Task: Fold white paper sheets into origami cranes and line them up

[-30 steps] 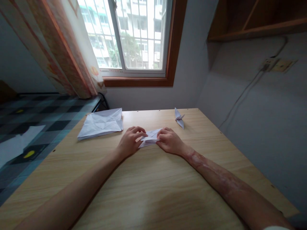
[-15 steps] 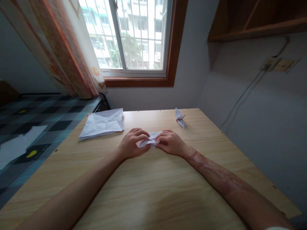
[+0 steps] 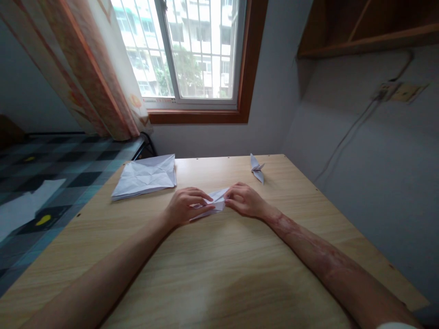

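Observation:
Between my hands, a partly folded piece of white paper lies low over the table. My left hand grips its left side, with the thumb in front and the fingers above. At the paper's right edge, my right hand pinches a flap between thumb and fingertips. Parts of the paper are covered by the fingers. Beyond my right hand stands a folded paper crane with its wings spread. A stack of creased white paper sheets rests at the table's far left.
Left of the table is a bed with a checked cover, and loose white paper lies on it. A window and a curtain are behind. On the right wall, a cable hangs from a socket below a wooden shelf.
My left hand has shifted slightly left along the paper, and the paper now sits more slanted, with more of it showing. My right hand still pinches its right edge.

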The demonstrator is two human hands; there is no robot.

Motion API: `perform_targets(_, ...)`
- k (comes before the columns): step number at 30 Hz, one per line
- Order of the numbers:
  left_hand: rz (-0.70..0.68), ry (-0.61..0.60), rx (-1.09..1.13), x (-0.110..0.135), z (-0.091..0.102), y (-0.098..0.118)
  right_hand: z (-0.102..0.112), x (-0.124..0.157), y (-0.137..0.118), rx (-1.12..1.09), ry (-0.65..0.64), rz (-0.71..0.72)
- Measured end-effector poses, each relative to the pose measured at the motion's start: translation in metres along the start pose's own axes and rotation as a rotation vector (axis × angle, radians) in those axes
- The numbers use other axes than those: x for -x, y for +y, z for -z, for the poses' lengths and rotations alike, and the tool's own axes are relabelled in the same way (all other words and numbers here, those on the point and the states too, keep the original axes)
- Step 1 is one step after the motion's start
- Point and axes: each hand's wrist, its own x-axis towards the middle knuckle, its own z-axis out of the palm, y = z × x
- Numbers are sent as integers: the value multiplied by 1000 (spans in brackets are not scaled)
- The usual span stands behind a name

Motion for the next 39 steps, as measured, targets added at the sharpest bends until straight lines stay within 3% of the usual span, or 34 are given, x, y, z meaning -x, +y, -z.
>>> perform_targets(7,58,61,88,0,-4,-1,0,0,10,-17,31,-56)
perform_targets(14,146,94,231,0,-10,-1,-3,0,22,11,144,-169)
perform_targets(25,135,125,164,-4,-9,3,-6,1,36,89,131,-163)
perform_targets(34,165,-85,-13,0,-7,-3,-7,2,28,157,122,-146)
perform_targets(39,15,-185,-21,-4,-8,1,-9,2,24,180,113,-99)
